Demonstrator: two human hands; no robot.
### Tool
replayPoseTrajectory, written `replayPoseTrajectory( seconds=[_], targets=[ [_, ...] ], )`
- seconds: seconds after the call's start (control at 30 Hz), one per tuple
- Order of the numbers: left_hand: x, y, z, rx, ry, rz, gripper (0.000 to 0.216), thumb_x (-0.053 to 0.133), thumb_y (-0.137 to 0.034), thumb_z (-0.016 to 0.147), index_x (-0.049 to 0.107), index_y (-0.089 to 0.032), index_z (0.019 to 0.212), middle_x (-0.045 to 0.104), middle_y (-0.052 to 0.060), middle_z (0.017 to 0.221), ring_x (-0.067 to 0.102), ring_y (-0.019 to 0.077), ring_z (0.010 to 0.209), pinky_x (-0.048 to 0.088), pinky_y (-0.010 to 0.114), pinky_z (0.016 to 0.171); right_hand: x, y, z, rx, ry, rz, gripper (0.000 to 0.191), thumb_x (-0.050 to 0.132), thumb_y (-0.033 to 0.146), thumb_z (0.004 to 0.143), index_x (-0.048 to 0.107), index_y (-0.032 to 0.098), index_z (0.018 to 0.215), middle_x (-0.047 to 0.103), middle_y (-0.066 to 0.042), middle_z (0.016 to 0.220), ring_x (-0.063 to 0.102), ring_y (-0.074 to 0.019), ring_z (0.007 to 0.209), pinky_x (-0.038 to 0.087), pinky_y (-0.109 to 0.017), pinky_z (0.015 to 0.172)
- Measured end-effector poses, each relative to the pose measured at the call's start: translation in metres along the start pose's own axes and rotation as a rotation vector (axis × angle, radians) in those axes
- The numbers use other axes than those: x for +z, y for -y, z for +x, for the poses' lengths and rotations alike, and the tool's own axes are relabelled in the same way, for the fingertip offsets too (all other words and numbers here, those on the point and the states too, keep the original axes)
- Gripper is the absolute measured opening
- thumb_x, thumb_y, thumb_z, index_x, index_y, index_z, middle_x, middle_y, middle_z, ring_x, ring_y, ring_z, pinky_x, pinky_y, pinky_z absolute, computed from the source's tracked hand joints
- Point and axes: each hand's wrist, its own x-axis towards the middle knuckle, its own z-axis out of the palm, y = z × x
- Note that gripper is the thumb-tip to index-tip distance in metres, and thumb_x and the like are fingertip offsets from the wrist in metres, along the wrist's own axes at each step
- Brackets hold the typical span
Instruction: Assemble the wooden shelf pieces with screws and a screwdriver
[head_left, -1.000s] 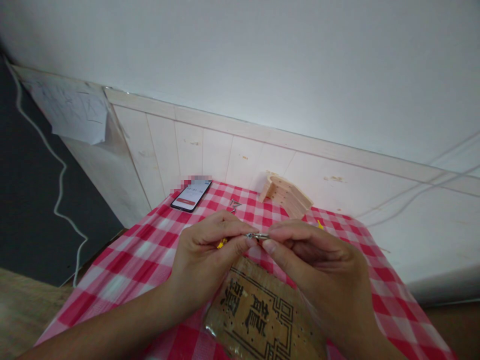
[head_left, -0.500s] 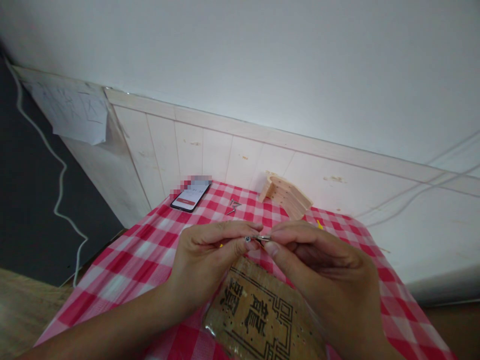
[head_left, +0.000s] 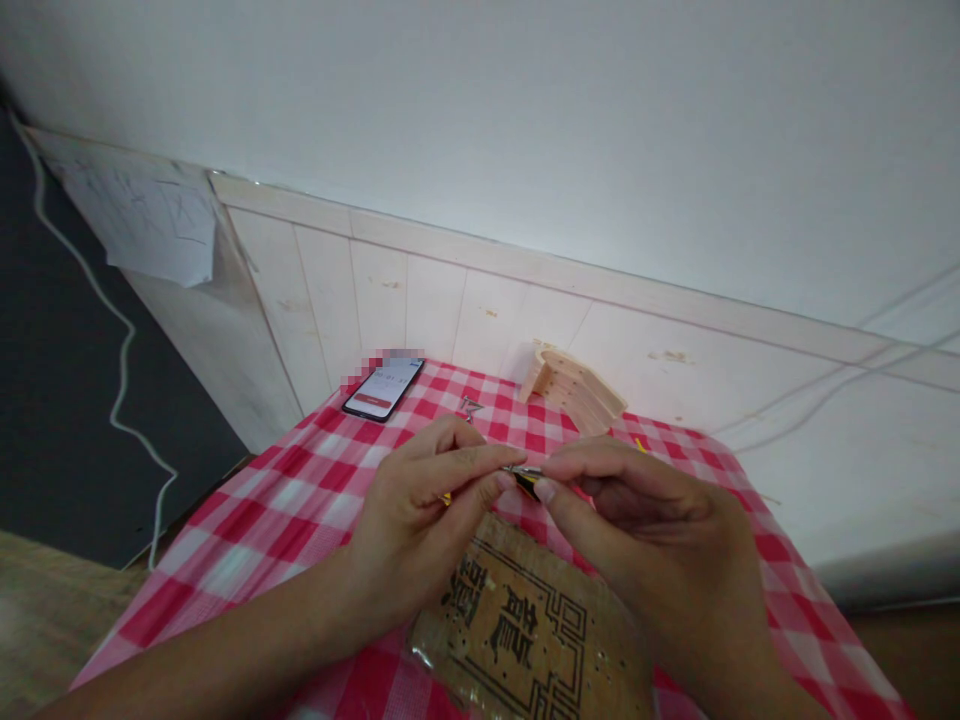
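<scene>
Both left hand (head_left: 412, 500) and right hand (head_left: 664, 530) pinch a small, seemingly metal piece (head_left: 528, 470).

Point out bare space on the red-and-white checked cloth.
The cloth looks bare between the rectangular black-rimmed phone and the left hand, and in a narrower strip right of the right hand. Crowded: the middle, where both hands hold a small silvery metal piece above the brown board with black characters.

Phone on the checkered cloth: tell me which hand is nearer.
Left. The left hand is nearer the camera than the phone, and to its right; the right hand is farther right, past the left hand.
</scene>
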Motion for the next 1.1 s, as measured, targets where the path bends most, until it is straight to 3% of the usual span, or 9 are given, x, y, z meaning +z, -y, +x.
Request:
replayPoseTrajectory(
  seconds=[0.2, 0.33, 0.83, 1.1],
  targets=[
    [0.000, -0.002, 0.004, -0.103, 0.119, 0.128, 0.024, 0.057, -0.013, 0.096, 0.079, -0.020, 0.101, 0.069, 0.003, 0.080, 0.064, 0.0134, 0.073, 0.052, 0.023, 0.063, 0.000, -0.013, 0.000, -0.102, 0.016, -0.155, 0.020, 0.072, 0.008, 0.078, 0.076, 0.026, 0.084, 0.080, 0.005, 0.079, 0.074, -0.0137, 0.069, 0.061, -0.025, 0.066],
    [0.002, 0.001, 0.004, -0.239, 0.157, 0.036, 0.024, 0.056, -0.017, 0.097, 0.079, -0.020, 0.097, 0.072, 0.001, 0.071, 0.064, 0.0124, 0.063, 0.051, 0.021, 0.056, 0.000, -0.013, 0.000, -0.100, 0.036, -0.175, 0.017, 0.071, 0.010, 0.082, 0.076, 0.026, 0.086, 0.079, 0.004, 0.080, 0.074, -0.0153, 0.070, 0.061, -0.029, 0.067],
    [0.003, 0.003, 0.002, -0.243, 0.051, 0.087, 0.019, 0.067, -0.010, 0.086, 0.082, -0.022, 0.087, 0.078, 0.000, 0.075, 0.071, 0.0128, 0.066, 0.057, 0.020, 0.060, 0.003, -0.014, -0.001, -0.027, 0.072, -0.129, 0.013, 0.070, 0.013, 0.082, 0.077, 0.025, 0.084, 0.078, 0.003, 0.074, 0.073, -0.0158, 0.065, 0.057, -0.029, 0.061],
    [0.003, 0.005, 0.004, -0.312, 0.033, -0.022, 0.013, 0.068, -0.018, 0.089, 0.081, -0.020, 0.090, 0.081, 0.003, 0.081, 0.073, 0.0151, 0.071, 0.060, 0.024, 0.065, -0.003, -0.013, 0.003, -0.051, 0.029, -0.104, 0.018, 0.069, 0.010, 0.080, 0.076, 0.026, 0.082, 0.078, 0.003, 0.075, 0.072, -0.0155, 0.067, 0.057, -0.028, 0.063]
  ],
)
